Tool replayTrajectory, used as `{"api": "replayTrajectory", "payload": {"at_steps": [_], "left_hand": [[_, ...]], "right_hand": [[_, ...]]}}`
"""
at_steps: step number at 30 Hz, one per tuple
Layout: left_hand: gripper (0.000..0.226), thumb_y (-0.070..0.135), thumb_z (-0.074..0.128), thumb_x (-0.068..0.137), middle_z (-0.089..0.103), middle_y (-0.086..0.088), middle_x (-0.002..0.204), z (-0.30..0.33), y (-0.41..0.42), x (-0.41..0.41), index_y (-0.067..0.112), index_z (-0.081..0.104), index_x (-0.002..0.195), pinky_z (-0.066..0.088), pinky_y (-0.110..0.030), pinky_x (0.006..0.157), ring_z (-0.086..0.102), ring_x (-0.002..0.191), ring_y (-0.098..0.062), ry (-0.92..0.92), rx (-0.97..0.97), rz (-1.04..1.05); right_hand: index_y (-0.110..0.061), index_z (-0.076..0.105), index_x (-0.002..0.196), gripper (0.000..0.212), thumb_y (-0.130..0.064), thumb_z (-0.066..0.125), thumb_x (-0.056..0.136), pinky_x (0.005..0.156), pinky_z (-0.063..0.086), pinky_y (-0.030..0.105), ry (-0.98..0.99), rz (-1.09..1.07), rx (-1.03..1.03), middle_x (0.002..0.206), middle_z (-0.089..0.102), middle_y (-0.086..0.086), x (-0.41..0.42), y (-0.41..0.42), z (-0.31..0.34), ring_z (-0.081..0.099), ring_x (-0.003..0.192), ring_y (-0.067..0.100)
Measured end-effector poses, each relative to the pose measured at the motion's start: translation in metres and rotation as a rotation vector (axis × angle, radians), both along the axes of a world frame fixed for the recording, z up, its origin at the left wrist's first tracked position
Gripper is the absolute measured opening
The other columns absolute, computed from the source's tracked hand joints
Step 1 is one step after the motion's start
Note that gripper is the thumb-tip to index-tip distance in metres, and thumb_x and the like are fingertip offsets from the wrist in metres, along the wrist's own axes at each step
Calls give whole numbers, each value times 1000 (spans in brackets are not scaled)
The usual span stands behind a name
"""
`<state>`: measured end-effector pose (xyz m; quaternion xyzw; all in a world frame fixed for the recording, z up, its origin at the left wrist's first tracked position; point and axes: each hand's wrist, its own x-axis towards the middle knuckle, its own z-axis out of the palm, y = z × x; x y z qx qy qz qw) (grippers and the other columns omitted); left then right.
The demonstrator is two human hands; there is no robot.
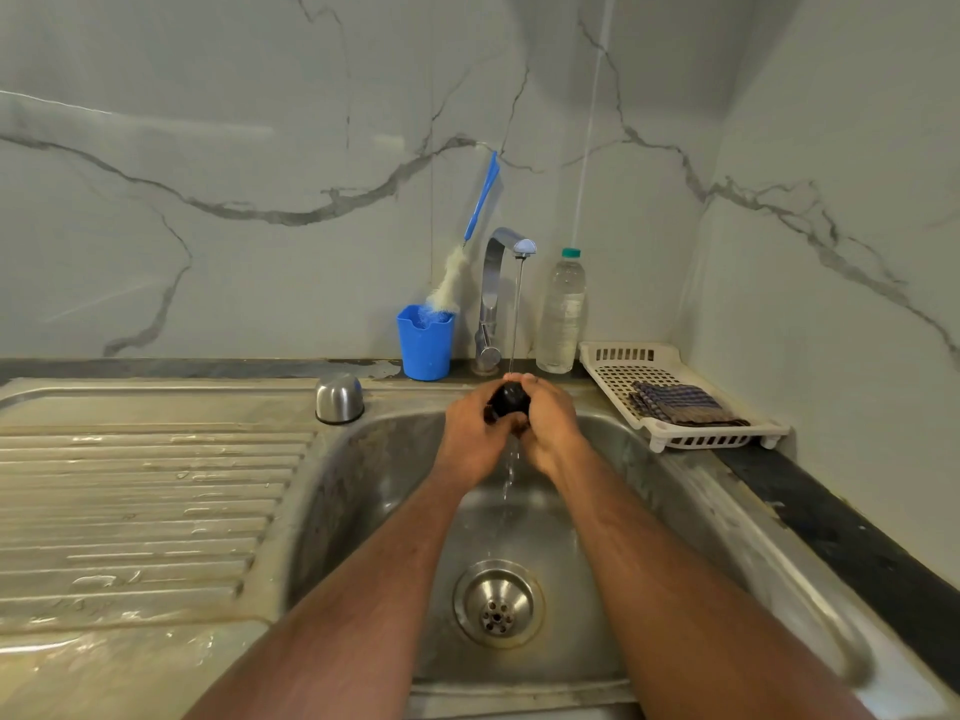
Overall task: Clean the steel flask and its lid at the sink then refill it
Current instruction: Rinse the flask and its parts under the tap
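Two hands meet under one running stream at the back of one steel sink (pixel 363 459). The left hand (pixel 470 433) and the right hand (pixel 550 423) both curl their fingers round one small dark rounded object (pixel 509 400), held between them directly below the spout; whether it is the flask's inner stopper cannot be told. Water falls from the single tap (pixel 493 298) at 12 o'clock onto this object and drips on toward the one drain (pixel 498 602) at 6 o'clock.

One domed steel cap (pixel 338 398) stands mouth down on the sink rim at 10 o'clock from the hands, well apart from them. No flask body can be made out.

One blue cup (pixel 426 343) stands just left of the tap, holding one bottle brush (pixel 467 246) with a blue handle that leans against the wall. One clear plastic bottle (pixel 562 314) with a green cap stands just right of the tap. At 3 o'clock, one white slotted tray (pixel 613 363) carries one folded checked cloth (pixel 680 405). One ribbed draining board (pixel 145 506) lies at 9 o'clock.
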<state>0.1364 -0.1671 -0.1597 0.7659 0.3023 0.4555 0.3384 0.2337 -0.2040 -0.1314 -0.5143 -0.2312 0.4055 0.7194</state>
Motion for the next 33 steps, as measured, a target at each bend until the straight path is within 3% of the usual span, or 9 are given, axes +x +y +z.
{"api": "replayTrajectory", "payload": {"at_steps": [3, 7, 11, 15, 19, 22, 25, 28, 33], "left_hand": [[32, 13, 63, 98, 75, 2, 114, 0, 6, -6, 19, 67, 130, 53, -29, 98, 68, 108, -13, -163, -317, -173], [29, 16, 49, 106, 72, -14, 120, 7, 0, -11, 8, 64, 130, 56, -31, 89, 67, 113, -25, -484, -749, -385], [47, 39, 36, 110, 70, -19, 99, 15, -2, -12, 2, 57, 129, 54, -34, 75, 65, 80, -22, -488, -940, -408], [58, 51, 33, 107, 66, -14, 77, 18, -2, -9, 2, 56, 127, 51, -30, 61, 59, 62, -18, -436, -987, -374], [43, 43, 48, 106, 74, -13, 94, 9, 1, 0, 5, 65, 119, 52, -31, 63, 67, 72, -20, -362, -827, -230], [24, 25, 61, 102, 73, -13, 91, 2, 4, 3, 3, 69, 111, 56, -30, 68, 65, 72, -18, -315, -650, -135], [19, 17, 60, 102, 75, -10, 86, 3, 4, 2, 4, 73, 106, 61, -33, 74, 67, 74, -18, -304, -550, -75], [27, 18, 51, 106, 70, -12, 85, 12, -1, -3, -1, 67, 113, 54, -31, 66, 62, 68, -17, -358, -718, -214], [31, 22, 45, 108, 67, -14, 85, 23, -2, -7, -2, 60, 120, 54, -29, 64, 61, 68, -17, -380, -913, -312]], "right_hand": [[-10, 69, 116, 25, -14, 48, 104, 69, 55, 31, 95, 210, 68, 115, 69, 17, 9, -11, 1, 67, 97, 25], [-13, 69, 123, 26, -19, 53, 103, 64, 55, 28, 16, 297, 131, 117, 71, 13, 8, -10, -3, 66, 96, 23], [-16, 70, 121, 25, -23, 56, 101, 59, 51, 29, -78, 358, 137, 123, 68, 16, 10, -11, -4, 68, 90, 25], [-16, 70, 121, 25, -19, 58, 100, 64, 51, 31, -68, 405, 168, 117, 70, 13, 14, -15, -5, 69, 86, 22], [-23, 76, 109, 18, -17, 68, 94, 82, 60, 39, -175, 173, 112, 119, 71, 9, 8, -5, -8, 68, 110, 27], [-18, 73, 114, 19, -14, 66, 96, 67, 58, 29, -139, 85, 90, 113, 72, 8, 3, -3, -6, 69, 99, 21], [-15, 71, 112, 16, -17, 64, 98, 60, 56, 30, -89, 119, 88, 105, 70, 10, 3, -4, -4, 67, 88, 20], [-14, 70, 106, 15, -9, 60, 96, 53, 51, 30, 9, 263, 206, 108, 66, 12, 7, -9, -3, 62, 88, 24], [-12, 70, 112, 28, -4, 62, 86, 71, 54, 33, 46, 345, 323, 113, 69, 12, 15, -12, -5, 63, 106, 28]]}}
